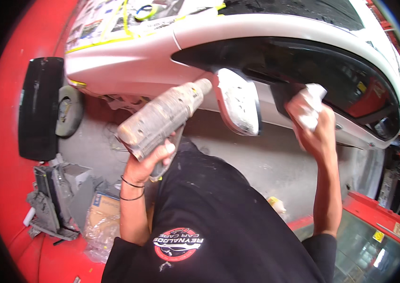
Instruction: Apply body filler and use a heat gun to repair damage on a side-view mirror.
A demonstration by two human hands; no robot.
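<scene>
A worn, dusty heat gun (162, 118) is gripped in my left hand (152, 162), fingers wrapped round its handle. Its nozzle points up and right, close to the car's side mirror (240, 101); whether they touch I cannot tell. The mirror housing is white with darker patches and a dark edge. In front of the dark side window (346, 75), my right hand (318, 132) is closed on a crumpled white cloth (309, 106), slightly blurred. Behind the cloth shows a dark rectangular patch, which may be a separate piece or a reflection.
The white car body (129, 68) runs across the far side, its front covered with masking paper (101, 23) and yellow tape. A tape roll (146, 12) lies there. At left are a black panel (42, 111), a box of grey scraps (53, 198) and a plastic-wrapped carton (103, 210).
</scene>
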